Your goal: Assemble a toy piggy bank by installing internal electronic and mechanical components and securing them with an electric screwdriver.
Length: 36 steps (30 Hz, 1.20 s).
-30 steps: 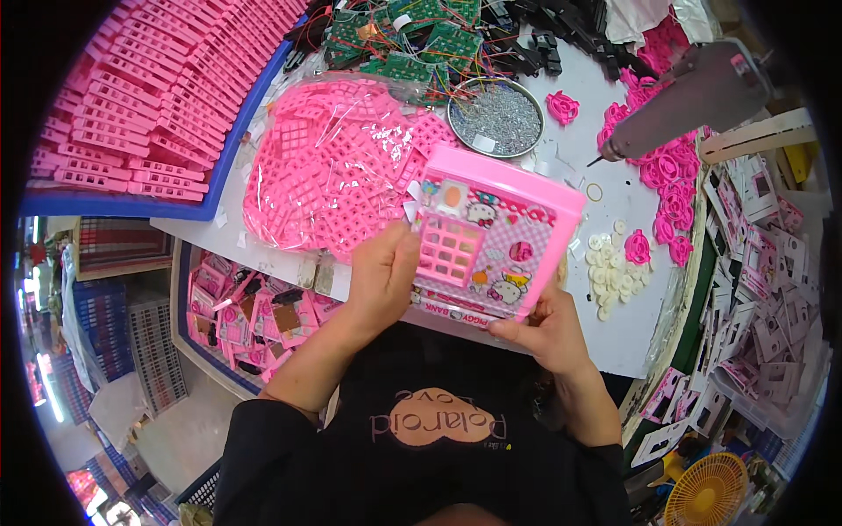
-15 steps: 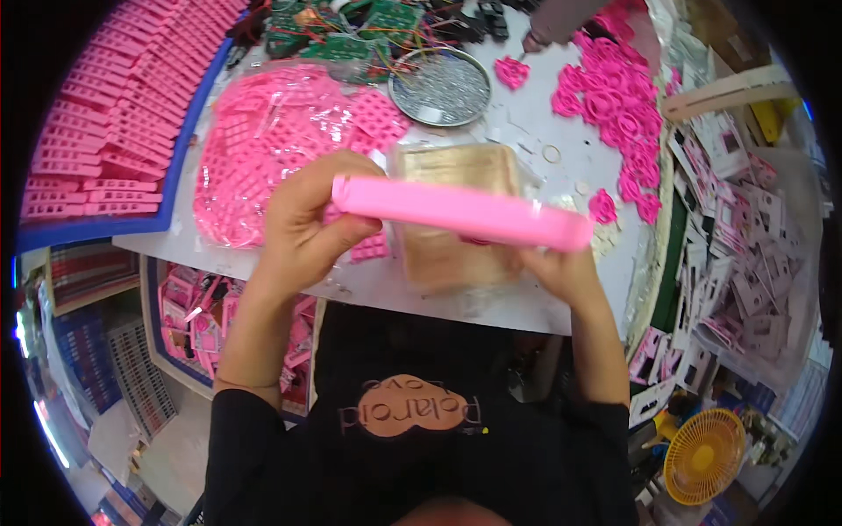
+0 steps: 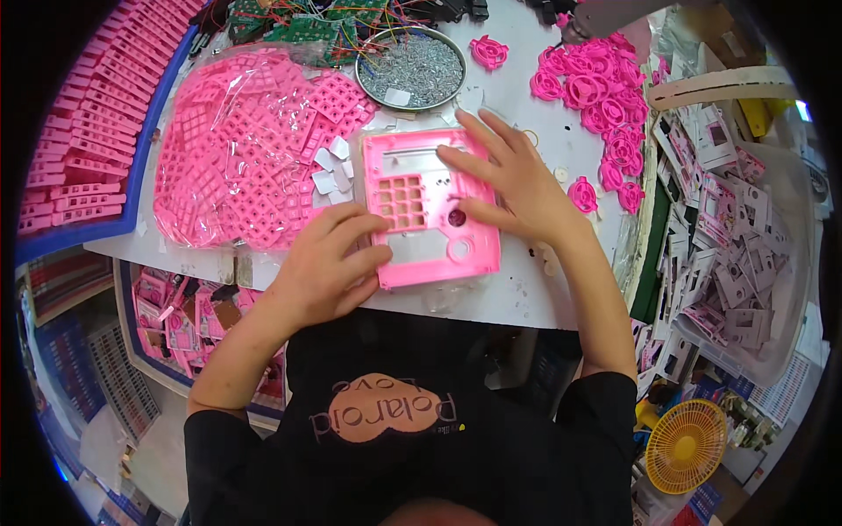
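A pink plastic casing (image 3: 478, 263) lies on a block in clear wrapping at the table's front. It has a grid of square holes, a round ring-shaped opening, a dark round spot and a silvery flat area. My left hand (image 3: 329, 263) rests its fingertips against the casing's left edge, fingers bent and slightly apart. Over the upper right edge, my right hand (image 3: 522, 184) spreads its fingers, with the tips on the casing's face. Small white square pieces (image 3: 329, 171) lie just left of the casing.
Behind stands a round tin of small metal parts (image 3: 412, 74). A clear bag of pink grid keypads (image 3: 237, 149) is at left, beside a blue crate (image 3: 145, 167). Pink ring-shaped parts (image 3: 592, 88) lie right, near a hanging tool (image 3: 574, 31). Green circuit boards (image 3: 298, 35) lie far back.
The casing was held up edge-on between both hands; now it lies flat on the wrapped block. My right hand has moved up onto its far right side. The view has shifted slightly.
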Each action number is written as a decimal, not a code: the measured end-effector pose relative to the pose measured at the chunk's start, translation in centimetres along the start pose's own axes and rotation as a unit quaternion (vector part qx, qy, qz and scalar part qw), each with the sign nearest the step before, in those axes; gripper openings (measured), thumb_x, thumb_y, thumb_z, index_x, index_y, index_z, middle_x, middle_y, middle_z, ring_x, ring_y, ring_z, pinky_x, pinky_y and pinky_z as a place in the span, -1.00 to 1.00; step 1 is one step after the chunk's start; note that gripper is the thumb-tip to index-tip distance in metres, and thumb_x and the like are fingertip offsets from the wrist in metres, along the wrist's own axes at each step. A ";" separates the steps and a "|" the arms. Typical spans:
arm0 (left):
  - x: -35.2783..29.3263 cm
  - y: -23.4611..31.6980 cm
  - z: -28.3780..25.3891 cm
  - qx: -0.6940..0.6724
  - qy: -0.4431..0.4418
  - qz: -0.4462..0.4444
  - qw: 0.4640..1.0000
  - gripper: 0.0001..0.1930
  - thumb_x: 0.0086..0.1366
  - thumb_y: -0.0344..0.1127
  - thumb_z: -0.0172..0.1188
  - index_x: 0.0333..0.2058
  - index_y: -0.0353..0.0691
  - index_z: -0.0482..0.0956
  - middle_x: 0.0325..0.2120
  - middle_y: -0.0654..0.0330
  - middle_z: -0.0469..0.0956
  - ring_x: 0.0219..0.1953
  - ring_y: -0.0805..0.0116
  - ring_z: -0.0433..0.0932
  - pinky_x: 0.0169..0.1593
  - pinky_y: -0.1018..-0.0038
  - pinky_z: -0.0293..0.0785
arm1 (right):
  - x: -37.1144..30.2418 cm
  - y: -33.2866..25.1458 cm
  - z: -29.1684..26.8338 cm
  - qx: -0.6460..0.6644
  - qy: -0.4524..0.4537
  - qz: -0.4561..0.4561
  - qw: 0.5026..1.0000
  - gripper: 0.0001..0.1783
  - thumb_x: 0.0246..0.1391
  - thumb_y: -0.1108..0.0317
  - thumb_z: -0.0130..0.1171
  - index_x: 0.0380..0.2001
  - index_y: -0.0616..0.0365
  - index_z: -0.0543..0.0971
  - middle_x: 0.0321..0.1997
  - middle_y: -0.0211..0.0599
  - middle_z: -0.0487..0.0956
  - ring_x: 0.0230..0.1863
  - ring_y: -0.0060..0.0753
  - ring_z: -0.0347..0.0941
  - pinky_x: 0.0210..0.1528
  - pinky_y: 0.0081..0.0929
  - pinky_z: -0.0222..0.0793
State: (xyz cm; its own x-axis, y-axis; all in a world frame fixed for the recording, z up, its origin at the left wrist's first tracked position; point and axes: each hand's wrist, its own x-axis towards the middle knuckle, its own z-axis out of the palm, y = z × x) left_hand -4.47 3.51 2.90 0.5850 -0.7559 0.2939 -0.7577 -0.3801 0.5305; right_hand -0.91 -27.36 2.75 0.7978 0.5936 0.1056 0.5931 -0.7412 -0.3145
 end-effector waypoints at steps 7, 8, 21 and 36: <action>-0.2 0.3 -0.2 -0.003 -0.041 -0.031 0.999 -0.56 -0.17 -0.36 0.35 -0.19 -0.13 0.56 0.06 0.06 0.46 0.11 -0.07 0.39 0.16 0.07 0.35 | 0.1 1.2 0.1 0.026 -0.006 -0.032 0.999 -0.28 -0.08 -0.03 0.35 0.21 -0.15 0.50 0.46 -0.06 0.24 0.34 0.15 0.26 0.26 0.03 0.26; -0.1 0.4 -0.2 0.004 -0.047 -0.038 0.998 -0.56 -0.14 -0.34 0.35 -0.17 -0.13 0.56 0.07 0.07 0.46 0.13 -0.05 0.38 0.18 0.08 0.33 | -0.1 1.1 0.2 0.028 -0.004 -0.023 0.999 -0.28 -0.08 -0.03 0.35 0.20 -0.14 0.50 0.45 -0.04 0.24 0.35 0.14 0.26 0.26 0.04 0.25; 3.0 1.9 1.6 0.072 -0.126 -0.013 0.989 -0.33 0.01 -0.12 0.42 0.12 -0.19 0.48 0.26 0.15 0.37 0.30 0.12 0.30 0.29 0.10 0.22 | -5.7 2.7 -0.7 0.126 0.252 0.269 0.921 -0.63 0.01 0.29 0.31 -0.08 0.10 0.65 -0.01 -0.13 0.60 0.11 -0.06 0.45 0.14 -0.23 0.35; 2.0 1.9 2.5 0.032 -0.087 -0.042 0.995 -0.34 -0.03 -0.17 0.43 0.09 -0.21 0.48 0.26 0.04 0.33 0.28 0.06 0.30 0.27 0.14 0.19 | -3.4 -2.4 -2.0 0.158 0.167 0.198 0.953 -0.91 -0.01 0.39 0.31 -0.40 0.13 0.65 -0.39 -0.28 0.61 -0.29 -0.12 0.46 -0.21 -0.21 0.38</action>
State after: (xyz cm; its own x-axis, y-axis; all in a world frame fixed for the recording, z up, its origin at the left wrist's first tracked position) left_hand -5.42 -0.06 2.51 0.5922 -0.7987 0.1069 -0.7291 -0.4746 0.4931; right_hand -4.85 -28.25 4.99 0.9735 0.1157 0.1974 0.2188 -0.7232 -0.6551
